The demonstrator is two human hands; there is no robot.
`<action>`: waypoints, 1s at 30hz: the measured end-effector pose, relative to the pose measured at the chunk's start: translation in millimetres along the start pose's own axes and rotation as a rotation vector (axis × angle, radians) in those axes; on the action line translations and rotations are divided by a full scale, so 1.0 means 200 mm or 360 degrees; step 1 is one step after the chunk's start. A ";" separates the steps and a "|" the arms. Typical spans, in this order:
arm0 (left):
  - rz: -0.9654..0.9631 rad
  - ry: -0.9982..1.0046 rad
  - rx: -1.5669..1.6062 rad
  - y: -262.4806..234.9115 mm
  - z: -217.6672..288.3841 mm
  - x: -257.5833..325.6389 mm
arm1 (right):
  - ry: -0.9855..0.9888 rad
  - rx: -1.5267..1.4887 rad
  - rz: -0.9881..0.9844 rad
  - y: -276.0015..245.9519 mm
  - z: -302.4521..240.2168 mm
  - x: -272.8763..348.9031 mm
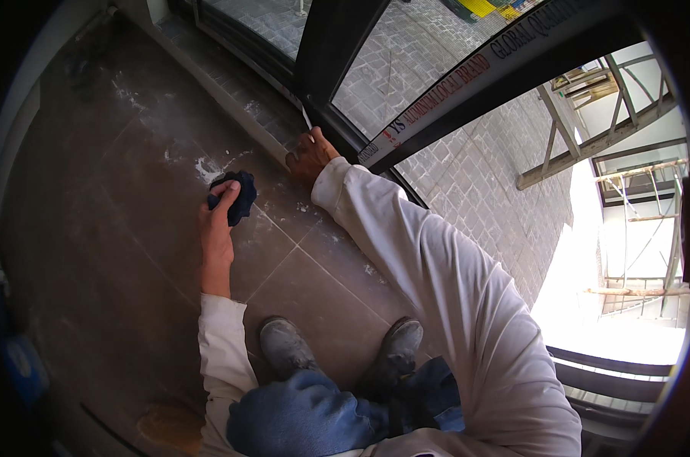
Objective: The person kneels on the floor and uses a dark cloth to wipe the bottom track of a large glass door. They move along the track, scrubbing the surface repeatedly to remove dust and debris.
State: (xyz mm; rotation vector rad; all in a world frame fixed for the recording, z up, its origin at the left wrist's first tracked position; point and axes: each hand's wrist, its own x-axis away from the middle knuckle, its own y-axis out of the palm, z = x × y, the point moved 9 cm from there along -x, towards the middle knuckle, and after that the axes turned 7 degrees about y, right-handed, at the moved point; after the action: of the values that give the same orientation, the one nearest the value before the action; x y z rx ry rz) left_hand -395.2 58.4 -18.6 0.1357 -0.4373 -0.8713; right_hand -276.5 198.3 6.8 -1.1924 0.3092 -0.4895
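Observation:
My left hand (219, 221) is closed on a crumpled dark navy cloth (243, 196), held low over the brown tiled floor beside a patch of white powder (206, 169). Further right, my right hand (311, 158) is closed at the foot of the dark door frame (326, 114), by the raised sill (227, 103). From its fingers a thin pale strip (307, 117) sticks up towards the frame. It may be a blade or tool, but most of it is hidden in my grip.
White dust smears the floor tiles (276, 259). My grey boots (286, 346) stand near the sill. Through the glass lie grey pavers (466, 183), a ladder-like metal frame (573, 156) and scaffolding (642, 198). Something blue (27, 369) sits at the far left edge.

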 end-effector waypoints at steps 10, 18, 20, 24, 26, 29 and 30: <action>-0.0319 0.0702 -0.0882 0.41 -0.04 -0.01 | -0.0228 0.0473 0.0070 -0.17 0.17 0.32; -0.0706 0.1547 -0.1594 0.84 -0.01 0.06 | -0.0273 -0.0128 -0.0023 -0.43 0.19 0.74; -0.0823 0.1634 -0.1701 0.90 -0.05 0.04 | -0.0206 -0.0494 -0.0264 -0.51 0.19 0.94; -0.0701 0.1719 -0.1799 0.90 -0.04 -0.20 | -0.0026 -0.0721 -0.0817 -0.64 0.30 1.36; -0.0529 0.1770 -0.1778 0.87 0.04 -0.41 | 0.0205 -0.0734 -0.0910 -0.70 0.42 1.51; -0.0253 0.1666 -0.1901 0.80 0.10 -0.65 | 0.0489 -0.0827 -0.0886 -0.76 0.56 1.64; -0.0181 0.1525 -0.1992 0.77 0.10 -0.70 | 0.0607 -0.0852 -0.0907 -0.76 0.59 1.68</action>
State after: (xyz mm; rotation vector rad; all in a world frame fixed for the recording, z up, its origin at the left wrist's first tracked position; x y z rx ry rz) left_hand -372.9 266.4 0.0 -0.5717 1.0381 -0.9475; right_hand 37.0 77.1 198.7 -1.7158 0.4431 -1.1911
